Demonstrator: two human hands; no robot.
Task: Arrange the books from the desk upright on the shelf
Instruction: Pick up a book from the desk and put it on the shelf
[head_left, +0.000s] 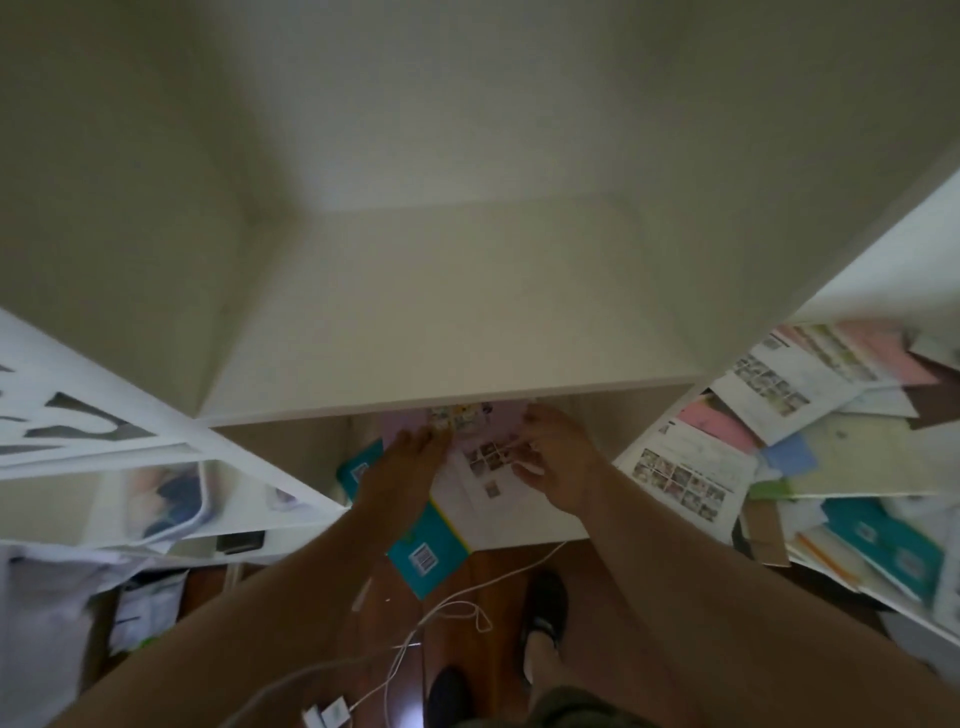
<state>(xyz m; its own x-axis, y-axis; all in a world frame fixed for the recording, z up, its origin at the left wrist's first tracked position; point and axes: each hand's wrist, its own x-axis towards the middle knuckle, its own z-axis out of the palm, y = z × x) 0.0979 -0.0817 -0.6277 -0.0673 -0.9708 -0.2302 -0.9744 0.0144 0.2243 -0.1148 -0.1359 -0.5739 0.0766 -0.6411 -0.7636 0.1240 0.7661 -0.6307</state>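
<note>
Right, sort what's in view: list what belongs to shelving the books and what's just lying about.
Job:
- left hand and right hand, both on the white booklet
- teal book below it
- shelf board, bare above
- heap of books and papers at right

Lying about:
- white cable on the floor
- charger
- dark shoes

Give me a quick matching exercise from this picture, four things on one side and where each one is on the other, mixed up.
Things:
1. teal book
2. white cable
3. pile of papers
4. pink book

Places:
A. on the desk at the right
B. between both hands under the shelf
C. on the wooden floor
D. sticking out below the left arm

Pairs: 1-D, 2-C, 3-A, 4-B
</note>
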